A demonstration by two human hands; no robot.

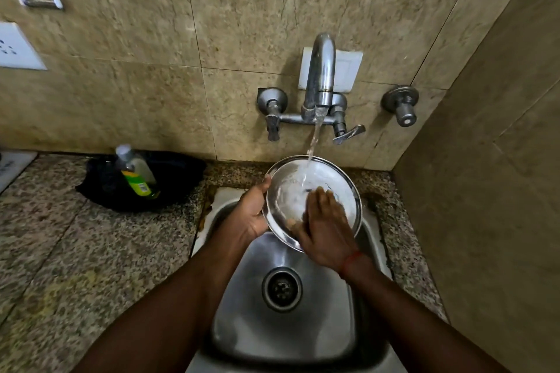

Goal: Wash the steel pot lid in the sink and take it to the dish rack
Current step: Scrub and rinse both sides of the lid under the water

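The round steel pot lid [291, 191] is held tilted over the far end of the steel sink [242, 297], under running water from the wall tap [321, 76]. My left hand [253, 212] grips the lid's left rim. My right hand [324, 227] lies flat on the lid's inner face, fingers spread toward the stream. The lid's lower right part is hidden by that hand. No dish rack is in view.
A dish soap bottle [136, 172] leans in a black cloth or bag [175, 179] on the granite counter [75, 251] left of the sink. Tap handles [348, 133] stick out below the spout. A tiled wall [485, 191] closes in on the right.
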